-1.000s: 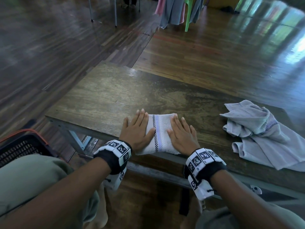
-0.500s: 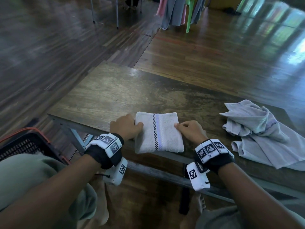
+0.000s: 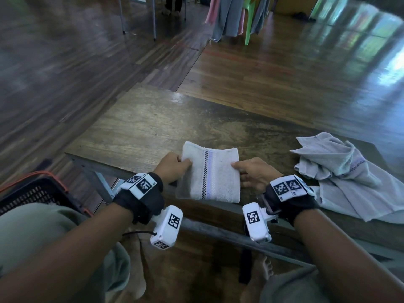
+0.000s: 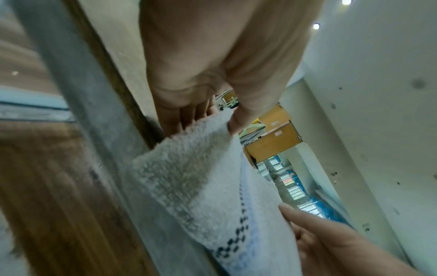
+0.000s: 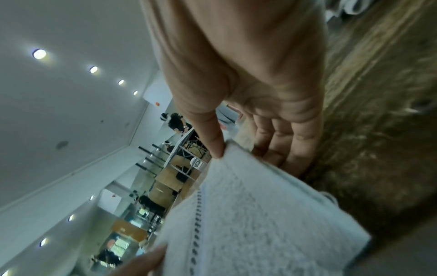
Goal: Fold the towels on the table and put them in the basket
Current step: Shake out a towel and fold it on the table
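the folded towel (image 3: 208,174) is a pale square with a checked black line and a faint blue stripe running down it. it is at the near edge of the table (image 3: 142,125), its near part hanging a little past that edge, and in the wrist views it is lifted clear of the wood where the hands hold it. the left hand (image 3: 172,170) grasps the towel's left edge, thumb on top and fingers (image 4: 187,115) tucked under the cloth. the right hand (image 3: 251,173) grasps the right edge the same way, thumb (image 5: 212,138) pressed on the upper face and the other fingers curled beneath. both wrists carry black bands with white marker blocks.

to the right on the same table lies a second towel (image 3: 347,178), grey, crumpled and unfolded, well apart from the folded one, with one end trailing toward the near edge. the basket (image 3: 32,193), black mesh with an orange rim, stands low on the floor at the left, beside the person's left knee and below the table's corner. past the table the dark wooden floor (image 3: 284,73) shines with window light, and at the far end some clothes (image 3: 227,16) hang next to a green chair leg (image 3: 248,29).
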